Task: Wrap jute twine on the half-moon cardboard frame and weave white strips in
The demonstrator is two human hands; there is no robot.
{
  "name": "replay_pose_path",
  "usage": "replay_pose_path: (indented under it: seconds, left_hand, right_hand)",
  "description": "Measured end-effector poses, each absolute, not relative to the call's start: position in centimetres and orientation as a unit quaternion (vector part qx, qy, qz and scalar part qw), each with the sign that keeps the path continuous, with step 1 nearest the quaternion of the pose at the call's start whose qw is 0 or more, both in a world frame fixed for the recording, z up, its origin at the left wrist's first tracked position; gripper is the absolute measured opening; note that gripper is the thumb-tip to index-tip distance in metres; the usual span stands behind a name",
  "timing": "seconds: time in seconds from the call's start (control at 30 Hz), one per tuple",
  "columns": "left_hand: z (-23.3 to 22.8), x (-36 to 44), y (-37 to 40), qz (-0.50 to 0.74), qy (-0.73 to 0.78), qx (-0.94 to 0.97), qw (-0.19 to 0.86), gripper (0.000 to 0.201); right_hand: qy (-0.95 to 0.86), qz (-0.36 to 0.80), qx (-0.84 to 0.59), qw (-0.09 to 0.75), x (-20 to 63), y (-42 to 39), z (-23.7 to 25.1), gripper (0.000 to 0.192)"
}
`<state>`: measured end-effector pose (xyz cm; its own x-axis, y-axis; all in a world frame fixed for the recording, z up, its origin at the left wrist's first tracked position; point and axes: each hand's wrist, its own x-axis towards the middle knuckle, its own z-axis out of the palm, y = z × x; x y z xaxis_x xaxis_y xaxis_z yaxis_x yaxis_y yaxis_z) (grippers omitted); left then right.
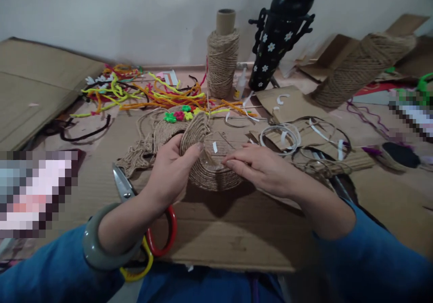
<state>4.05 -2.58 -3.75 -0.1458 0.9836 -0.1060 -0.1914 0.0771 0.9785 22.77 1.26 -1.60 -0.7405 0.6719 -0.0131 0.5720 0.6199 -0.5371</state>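
Cardboard sheet (237, 235), jute basket (209, 167) rim facing up

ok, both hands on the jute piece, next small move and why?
Probably press the loose jute cord down with the right hand, since its fingertips rest at the open middle of the jute-wrapped piece while the left hand pinches the raised rim, steadying it.

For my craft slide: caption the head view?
Both hands, left and right, press a jute-wrapped piece on cardboard.
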Motion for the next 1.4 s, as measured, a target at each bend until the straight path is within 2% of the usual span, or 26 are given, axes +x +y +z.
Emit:
replay_pose_path:
  seconds: [0.27,0.5,0.63,0.87,1.1,1.4]
  left_hand:
    - [-3.9,4.0,-2.9,0.558,0.495,0.407,0.527,0.014]
    - [-3.7,3.8,-2.8,0.552,0.506,0.396,0.53,0.013]
    - [-3.3,3.9,-2.7,0.54,0.495,0.373,0.57,0.018]
    - [-2.9,4.8,-3.2,0.499,0.496,0.344,0.622,0.037]
    - [-2.2,5.1,-3.6,0.417,0.565,0.36,0.615,0.022]
    - [-2.6,5.0,-3.4,0.423,0.553,0.369,0.615,0.013]
  right_hand:
    - [-0.858,0.355,-0.367,0.059,22.2,0.9,-1.4,0.027]
    - [-0.856,0.358,-0.369,0.06,21.8,0.7,-1.3,0.021]
    - [-0.857,0.351,-0.367,0.089,22.1,0.5,-1.4,0.02]
    - [-0.836,0.342,-0.401,0.15,22.7,0.4,-1.1,0.021]
    - [-0.855,0.295,-0.402,0.14,22.3,0.4,-1.5,0.024]
    - [-0.868,0.259,-0.398,0.142,22.2,0.4,-2.0,0.022]
